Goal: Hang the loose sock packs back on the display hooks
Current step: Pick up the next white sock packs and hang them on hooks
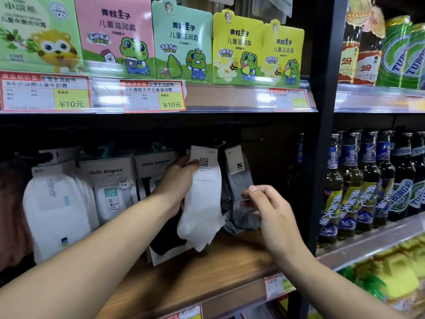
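- Head camera is looking at a shop shelf (207, 256) where several sock packs are already hanging in a row: white packs at the far left (57, 203) and boxed "Hello tongran" packs (108, 178) beside them.
- At the middle of the row, the left hand (177, 180) is closing its grip on a white sock pack (202, 199), thumb pressing on the card label near the top and fingers tucked behind it; the pack's top seems to be reaching up toward a dark hook (220, 142), but whether it is fully seated is too dim to tell.
- Just to the right, a grey sock pack (239, 192) is hanging or being held up, and the right hand (271, 212) is pinching its lower edge between thumb and fingertips, lightly closed on it.
- The two packs are touching side by side, each at the fingertips of its own hand, with the hooks directly above them.
- One dark sock pack (165, 248) is lying loose on the shelf below the white one, so at least that one is probably still waiting to be hung.
- Judging by this, the job is looking well along but not finished.
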Motion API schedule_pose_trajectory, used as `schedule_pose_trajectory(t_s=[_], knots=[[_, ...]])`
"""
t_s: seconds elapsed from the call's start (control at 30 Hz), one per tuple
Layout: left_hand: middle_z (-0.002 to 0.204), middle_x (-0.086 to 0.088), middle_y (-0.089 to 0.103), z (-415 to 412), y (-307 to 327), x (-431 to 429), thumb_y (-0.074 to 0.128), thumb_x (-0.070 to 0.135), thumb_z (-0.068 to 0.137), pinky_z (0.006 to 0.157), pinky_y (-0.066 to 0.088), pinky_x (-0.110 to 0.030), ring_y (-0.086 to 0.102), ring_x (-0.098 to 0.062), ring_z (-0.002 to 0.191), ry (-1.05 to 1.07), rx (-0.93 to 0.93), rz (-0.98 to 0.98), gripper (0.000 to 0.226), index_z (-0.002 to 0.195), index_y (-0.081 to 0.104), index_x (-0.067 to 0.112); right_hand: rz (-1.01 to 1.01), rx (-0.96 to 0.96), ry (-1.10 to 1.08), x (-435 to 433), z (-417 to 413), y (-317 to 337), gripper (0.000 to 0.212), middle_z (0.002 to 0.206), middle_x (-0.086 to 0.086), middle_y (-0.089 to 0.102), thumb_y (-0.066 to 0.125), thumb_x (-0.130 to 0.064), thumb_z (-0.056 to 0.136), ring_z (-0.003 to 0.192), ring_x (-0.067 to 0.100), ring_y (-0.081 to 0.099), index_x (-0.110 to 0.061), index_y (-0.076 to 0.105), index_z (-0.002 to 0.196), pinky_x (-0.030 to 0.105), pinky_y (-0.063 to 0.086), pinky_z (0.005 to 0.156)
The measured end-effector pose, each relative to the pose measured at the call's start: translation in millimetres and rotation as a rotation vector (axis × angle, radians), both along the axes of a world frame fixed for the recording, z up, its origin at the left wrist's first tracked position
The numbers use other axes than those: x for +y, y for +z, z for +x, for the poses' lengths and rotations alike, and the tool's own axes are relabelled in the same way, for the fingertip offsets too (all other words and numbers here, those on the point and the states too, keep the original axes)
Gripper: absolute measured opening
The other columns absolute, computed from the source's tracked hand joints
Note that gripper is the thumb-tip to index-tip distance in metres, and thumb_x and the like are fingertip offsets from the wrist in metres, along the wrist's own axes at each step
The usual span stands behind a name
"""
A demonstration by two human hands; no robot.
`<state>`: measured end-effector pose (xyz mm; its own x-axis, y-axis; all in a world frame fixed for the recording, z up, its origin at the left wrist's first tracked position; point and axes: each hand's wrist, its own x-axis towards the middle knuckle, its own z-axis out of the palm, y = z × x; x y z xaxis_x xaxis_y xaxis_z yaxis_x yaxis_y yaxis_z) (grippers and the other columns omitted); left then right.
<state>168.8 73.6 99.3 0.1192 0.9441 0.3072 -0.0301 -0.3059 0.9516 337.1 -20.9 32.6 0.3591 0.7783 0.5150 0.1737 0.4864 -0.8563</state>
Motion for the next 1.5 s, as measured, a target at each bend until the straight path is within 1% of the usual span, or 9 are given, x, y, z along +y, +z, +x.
schedule_pose_trajectory(t_s=[0.33,0.5,0.73,0.9,1.1,1.17,1.27,1.4,1.5], knots=[[0.116,-0.002,0.074,-6,-4,4,0.059,0.014,0.098,0.105,0.046,-0.041,0.067,-0.023,0.11,0.013,-0.051,0.017,0.022,0.112,0.07,0.026,0.007,-0.016,-0.007,-4,-1,3,0.026,0.083,-0.014,0.074,0.054,-0.048,0.087,0.089,0.008,0.069,-0.033,0.073,0.077,0.027,0.045,0.077],[0.1,0.007,0.079,-7,-10,8,0.059,0.017,0.098,0.085,0.054,-0.034,0.072,-0.019,0.099,0.006,-0.055,-0.001,0.02,0.098,0.071,0.033,0.003,-0.032,-0.003,-8,0,3,0.029,0.082,-0.012,0.073,0.053,-0.046,0.089,0.087,0.006,0.068,-0.03,0.072,0.074,0.026,0.044,0.077],[0.095,0.01,0.079,-10,-15,8,0.06,0.015,0.097,0.096,0.05,-0.042,0.07,-0.02,0.102,0.024,-0.062,-0.02,0.021,0.092,0.07,0.033,0.001,-0.032,0.008,-14,1,3,0.031,0.077,-0.009,0.072,0.053,-0.045,0.088,0.089,0.012,0.068,-0.026,0.072,0.071,0.028,0.047,0.079],[0.122,-0.005,0.071,-8,-17,7,0.057,0.014,0.099,0.104,0.047,-0.045,0.066,-0.024,0.11,0.019,-0.021,-0.017,0.032,0.131,0.062,0.016,-0.01,-0.049,0.008,-16,-3,3,0.033,0.074,-0.013,0.07,0.052,-0.045,0.089,0.082,0.005,0.065,-0.029,0.071,0.068,0.027,0.045,0.075],[0.11,0.001,0.075,-6,-22,12,0.053,0.015,0.103,0.075,0.052,-0.025,0.071,-0.008,0.088,0.007,0.083,0.011,0.027,0.126,0.067,0.013,-0.01,-0.083,0.025,-17,-7,1,0.035,0.077,-0.008,0.071,0.05,-0.045,0.09,0.077,0.003,0.063,-0.029,0.071,0.067,0.024,0.047,0.071],[0.107,0.005,0.074,-6,-23,13,0.053,0.018,0.103,0.083,0.054,-0.027,0.071,-0.006,0.089,0.023,0.11,0.024,0.026,0.124,0.068,0.013,0.005,-0.085,0.039,-18,-8,-2,0.036,0.08,-0.001,0.071,0.051,-0.043,0.091,0.077,0.005,0.063,-0.027,0.071,0.067,0.013,0.047,0.069],[0.112,-0.003,0.075,-8,-24,14,0.054,0.021,0.103,0.101,0.05,-0.044,0.069,-0.02,0.102,0.053,0.179,0.046,0.024,0.119,0.07,0.014,0.017,-0.085,0.053,-19,-12,-5,0.037,0.082,0.003,0.07,0.052,-0.04,0.093,0.079,0.012,0.063,-0.023,0.071,0.067,0.006,0.043,0.065],[0.106,-0.027,0.072,-15,-33,15,0.055,0.026,0.102,0.093,0.054,-0.054,0.071,-0.038,0.095,0.091,0.346,0.069,0.031,0.102,0.07,-0.002,-0.014,-0.066,0.07,-18,-15,-9,0.038,0.081,0.011,0.067,0.051,-0.046,0.09,0.085,0.028,0.06,-0.022,0.069,0.067,0.025,0.045,0.071],[0.101,-0.029,0.071,-21,-42,16,0.057,0.028,0.101,0.086,0.058,-0.051,0.073,-0.037,0.085,0.124,0.439,0.082,0.037,0.092,0.064,-0.008,-0.017,-0.068,0.087,-14,-17,-13,0.038,0.081,0.011,0.069,0.052,-0.046,0.091,0.087,0.031,0.061,-0.021,0.07,0.069,0.037,0.047,0.076]])
